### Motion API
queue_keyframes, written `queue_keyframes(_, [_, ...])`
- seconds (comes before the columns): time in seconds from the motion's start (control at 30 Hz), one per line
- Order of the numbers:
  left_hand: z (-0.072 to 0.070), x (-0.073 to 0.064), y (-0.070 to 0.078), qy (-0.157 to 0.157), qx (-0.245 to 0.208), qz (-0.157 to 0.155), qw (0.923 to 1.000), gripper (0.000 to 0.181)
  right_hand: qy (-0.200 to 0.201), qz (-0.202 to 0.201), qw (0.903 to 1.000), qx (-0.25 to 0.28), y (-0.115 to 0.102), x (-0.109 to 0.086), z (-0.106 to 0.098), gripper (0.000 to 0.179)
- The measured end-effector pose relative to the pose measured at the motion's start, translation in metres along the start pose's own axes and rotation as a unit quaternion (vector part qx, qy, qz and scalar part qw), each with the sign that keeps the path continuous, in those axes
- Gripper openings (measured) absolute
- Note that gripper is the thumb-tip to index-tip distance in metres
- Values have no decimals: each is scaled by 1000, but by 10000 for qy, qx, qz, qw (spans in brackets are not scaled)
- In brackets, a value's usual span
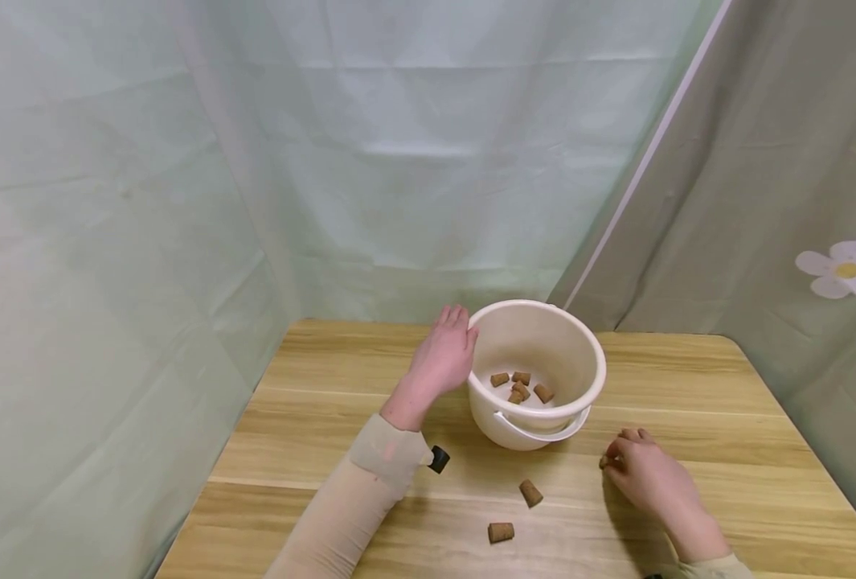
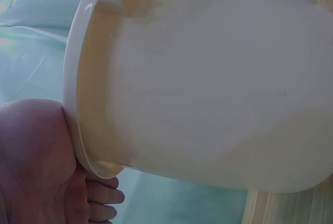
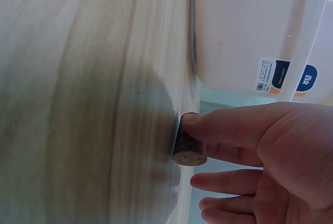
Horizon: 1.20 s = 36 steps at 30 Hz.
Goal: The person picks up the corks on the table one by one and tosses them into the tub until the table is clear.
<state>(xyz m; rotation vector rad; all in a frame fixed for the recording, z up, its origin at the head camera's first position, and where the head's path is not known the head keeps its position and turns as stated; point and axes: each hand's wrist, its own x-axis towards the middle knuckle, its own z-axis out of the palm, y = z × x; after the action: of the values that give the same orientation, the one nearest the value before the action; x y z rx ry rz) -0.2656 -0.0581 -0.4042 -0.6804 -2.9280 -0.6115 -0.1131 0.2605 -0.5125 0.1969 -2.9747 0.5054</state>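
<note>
A white bucket (image 1: 522,430) stands on the table with several corks (image 1: 543,393) on its floor. My left hand (image 1: 444,354) holds the bucket's rim at its left side; in the left wrist view the palm (image 2: 36,156) meets the rim and the fingertips (image 2: 106,195) curl down beyond it. To the right of the bucket, my right hand (image 1: 655,482) pinches a cork (image 3: 189,148) between thumb and fingers, close to the tabletop. Two other corks lie in front of the bucket, one cork (image 1: 531,493) nearer it and another cork (image 1: 501,532) closer to me.
The wooden table (image 1: 312,386) reaches back to pale green curtains (image 1: 413,161). A grey curtain with a flower print (image 1: 847,270) hangs at the right. The bucket's handle (image 1: 550,437) hangs down on its near side.
</note>
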Motion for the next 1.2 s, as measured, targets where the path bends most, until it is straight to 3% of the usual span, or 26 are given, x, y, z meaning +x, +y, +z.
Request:
queue_keyframes(0.73, [0, 3, -4, 5, -77, -81, 9999, 57, -477, 397, 9981, 46, -1, 5, -3, 15])
queue_keyframes(1.2, [1, 3, -4, 44, -54, -121, 9999, 57, -184, 393, 9990, 144, -1, 4, -9, 14])
